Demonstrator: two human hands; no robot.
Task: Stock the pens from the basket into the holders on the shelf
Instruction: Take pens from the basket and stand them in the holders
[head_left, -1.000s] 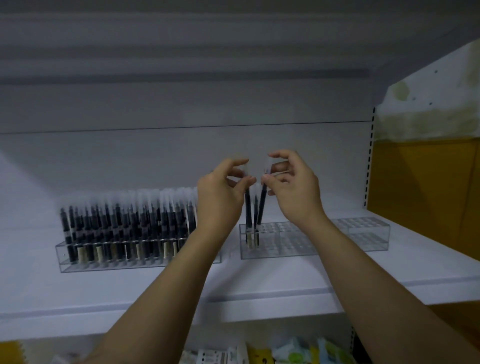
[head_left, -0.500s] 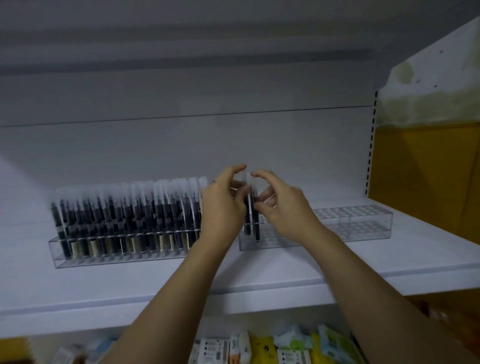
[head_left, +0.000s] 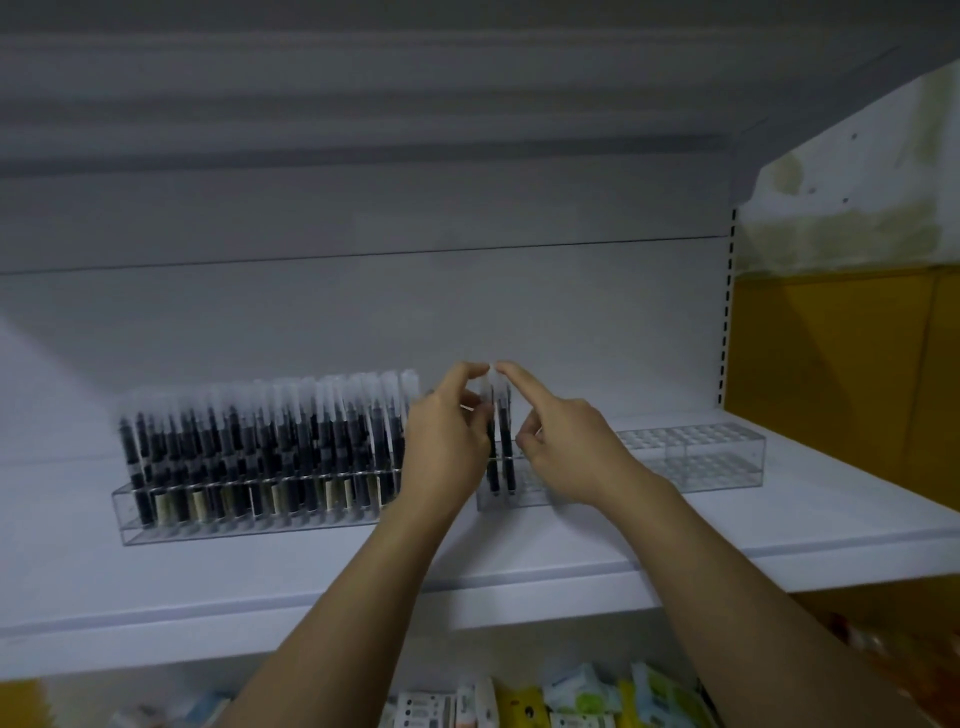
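Seating pens in their holes looks to be the step in hand. A long clear acrylic rack packed with black pens (head_left: 249, 519) stands just left of the long clear acrylic holder with empty holes (head_left: 691, 457), both on the white shelf (head_left: 156, 587). At that holder's left end, the left hand (head_left: 447, 441) pinches the few upright black pens with frosted caps (head_left: 501, 447) near their tops. On their right side, the right hand (head_left: 566, 452) presses one straight forefinger on a cap and clasps nothing. Next, I'd judge, both hands let go and fetch more pens. The basket is out of sight, and holes further right need filling.
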